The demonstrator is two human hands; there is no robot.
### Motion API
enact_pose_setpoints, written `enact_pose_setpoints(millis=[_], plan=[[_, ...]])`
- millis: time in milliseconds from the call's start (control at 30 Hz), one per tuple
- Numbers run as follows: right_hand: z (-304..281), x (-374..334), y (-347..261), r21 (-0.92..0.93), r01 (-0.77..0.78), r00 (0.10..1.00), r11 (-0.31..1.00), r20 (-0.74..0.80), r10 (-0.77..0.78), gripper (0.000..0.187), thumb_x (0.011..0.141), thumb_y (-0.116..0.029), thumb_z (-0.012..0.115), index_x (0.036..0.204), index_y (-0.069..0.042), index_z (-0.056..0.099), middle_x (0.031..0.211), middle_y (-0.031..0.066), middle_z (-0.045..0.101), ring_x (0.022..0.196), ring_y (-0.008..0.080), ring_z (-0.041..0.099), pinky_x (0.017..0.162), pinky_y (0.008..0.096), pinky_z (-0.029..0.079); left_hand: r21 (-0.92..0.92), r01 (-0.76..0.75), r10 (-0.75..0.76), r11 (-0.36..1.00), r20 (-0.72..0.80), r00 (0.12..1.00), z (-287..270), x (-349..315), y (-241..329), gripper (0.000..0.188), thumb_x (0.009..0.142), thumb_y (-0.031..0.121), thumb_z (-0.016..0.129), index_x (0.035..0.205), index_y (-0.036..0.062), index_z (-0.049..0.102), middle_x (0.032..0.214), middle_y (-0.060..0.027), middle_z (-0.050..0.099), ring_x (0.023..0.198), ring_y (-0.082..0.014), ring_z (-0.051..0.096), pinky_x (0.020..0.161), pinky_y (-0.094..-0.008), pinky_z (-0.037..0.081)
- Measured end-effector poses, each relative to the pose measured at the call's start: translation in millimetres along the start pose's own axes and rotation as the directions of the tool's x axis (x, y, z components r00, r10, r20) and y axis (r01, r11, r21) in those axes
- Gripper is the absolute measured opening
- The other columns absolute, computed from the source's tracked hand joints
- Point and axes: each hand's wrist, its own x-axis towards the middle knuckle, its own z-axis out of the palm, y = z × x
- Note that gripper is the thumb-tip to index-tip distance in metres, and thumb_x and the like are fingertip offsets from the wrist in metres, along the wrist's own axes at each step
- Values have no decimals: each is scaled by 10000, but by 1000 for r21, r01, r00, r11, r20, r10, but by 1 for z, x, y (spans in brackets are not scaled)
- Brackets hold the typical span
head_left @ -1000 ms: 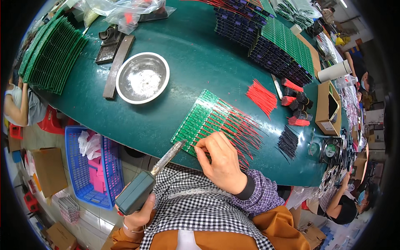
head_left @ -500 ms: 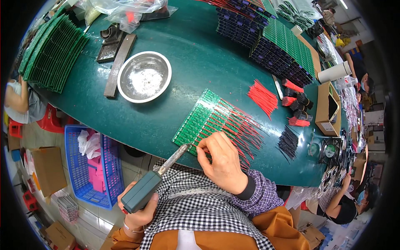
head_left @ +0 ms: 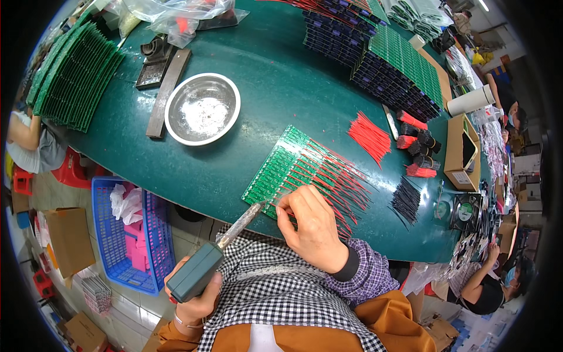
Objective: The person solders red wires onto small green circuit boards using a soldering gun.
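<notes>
A green circuit board (head_left: 270, 173) lies flat on the dark green bench (head_left: 258, 70), in front of the person, with a fringe of red wires (head_left: 346, 182) running off to its right. A soldering iron (head_left: 196, 273) comes in from the lower left, its metal tip at the board's near end. The left hand (head_left: 202, 300) has its grip wrapped around the iron's handle. The right hand (head_left: 314, 229) bends over the board, thumb and forefinger close beside the tip; whether that grip pinches a wire is too small to tell. The step appears to be soldering at this end; the next move calls for a steady tip and fingers clear of the heat. Farther right lie loose red wires (head_left: 369, 138) and black wires (head_left: 404, 199); a metal bowl (head_left: 190, 97) sits beyond the board, leftward.
</notes>
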Motion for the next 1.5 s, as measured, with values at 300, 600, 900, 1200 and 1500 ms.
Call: enact_pose_setpoints(millis=[300,600,900,1200,1500], plan=[[0,0,0,7,-7,1000,1000,5,7,188,807,70,762,904,-16,625,854,105,606,768,281,610,651,391,504,-3,-16,16,1000,-24,1000,0,-2,-1,287,747,24,793,1019,-60,764,881,-153,723,709,-273,696,624,-349,549],[-8,2,-1,12,-26,999,1000,34,26,166,827,61,756,913,-16,636,867,116,610,791,298,618,680,404,511,125,-172,174,977,-6,985,2,-6,-9,274,786,45,814,1032,-66,764,956,-182,753,791,-335,724,708,-410,585],[-93,42,107,-417,-206,964,885,-241,111,86,904,-21,739,964,-30,678,950,144,648,905,356,644,805,448,520,22,-58,60,998,-84,995,4,-10,3,219,857,20,811,1050,-73,762,989,-170,743,804,-302,716,702,-393,583],[-88,44,156,-444,-207,963,872,-252,100,66,894,-25,755,939,-17,707,945,128,661,936,347,641,825,451,517,38,-24,27,999,-96,995,2,-17,-10,261,886,43,829,1089,-101,752,1085,-207,750,864,-308,736,741,-381,601],[-92,39,88,-307,-146,931,941,-364,26,82,894,5,750,965,-17,718,943,129,691,897,323,669,791,416,540,9,-45,46,999,-99,994,2,-17,-8,280,882,24,823,1108,-121,742,1121,-227,752,920,-307,749,775,-365,609]])
